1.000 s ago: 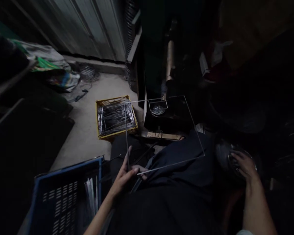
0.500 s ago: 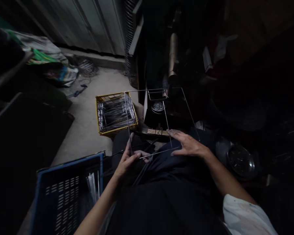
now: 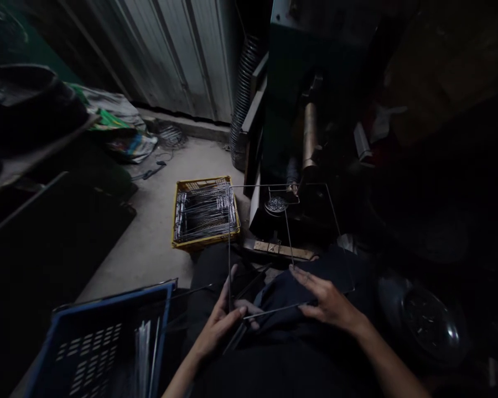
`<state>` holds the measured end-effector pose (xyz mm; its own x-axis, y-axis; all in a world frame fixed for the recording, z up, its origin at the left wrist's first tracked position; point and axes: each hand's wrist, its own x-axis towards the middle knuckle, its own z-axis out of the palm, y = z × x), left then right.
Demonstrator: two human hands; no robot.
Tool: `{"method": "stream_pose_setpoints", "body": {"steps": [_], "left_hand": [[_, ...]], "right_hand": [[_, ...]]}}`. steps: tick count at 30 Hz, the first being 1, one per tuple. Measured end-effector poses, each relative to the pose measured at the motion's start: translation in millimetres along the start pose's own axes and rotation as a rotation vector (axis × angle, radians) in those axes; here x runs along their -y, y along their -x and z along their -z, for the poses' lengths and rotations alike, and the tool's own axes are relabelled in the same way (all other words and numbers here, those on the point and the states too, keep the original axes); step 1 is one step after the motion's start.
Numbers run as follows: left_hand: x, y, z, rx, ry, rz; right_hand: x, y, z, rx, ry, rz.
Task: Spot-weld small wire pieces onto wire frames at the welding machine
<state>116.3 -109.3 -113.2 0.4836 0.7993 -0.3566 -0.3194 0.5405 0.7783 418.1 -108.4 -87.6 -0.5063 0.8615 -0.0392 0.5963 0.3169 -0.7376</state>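
Observation:
A thin rectangular wire frame [image 3: 229, 237] stands above my lap, its far side reaching toward the machine. My left hand [image 3: 226, 315] holds its near left corner, thumb and fingers around the wire. My right hand [image 3: 326, 301] is at the near side, with its fingertips against a straight wire [image 3: 289, 235] and its thumb by the near wire. A smaller wire loop [image 3: 284, 201] shows at the middle of the far side, in front of a round dish of small metal pieces [image 3: 276, 205].
A yellow crate [image 3: 173, 226] full of bent wires stands on the floor ahead. At lower left is a blue crate [image 3: 165, 309] with metal strips. The machine's metal cylinder [image 3: 310, 132] rises ahead. A round metal bowl [image 3: 429, 323] sits at the right.
The view has tilted up, so crates, machine and hands appear lower. Both hands keep much the same hold on the wire frame.

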Motion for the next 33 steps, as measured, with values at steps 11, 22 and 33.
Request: {"method": "stream_pose_setpoints", "body": {"steps": [11, 22, 33], "left_hand": [[6, -35, -2.9, 0.088, 0.047, -0.023], [-5, -42, -8.7, 0.073, 0.043, -0.036], [-11, -45, -6.4, 0.103, 0.035, -0.034]], "right_hand": [[-18, 6, 2, -0.096, 0.006, -0.043], [-21, -1, 12, -0.103, 0.011, -0.031], [-11, -7, 18, -0.101, -0.046, -0.067]]}}
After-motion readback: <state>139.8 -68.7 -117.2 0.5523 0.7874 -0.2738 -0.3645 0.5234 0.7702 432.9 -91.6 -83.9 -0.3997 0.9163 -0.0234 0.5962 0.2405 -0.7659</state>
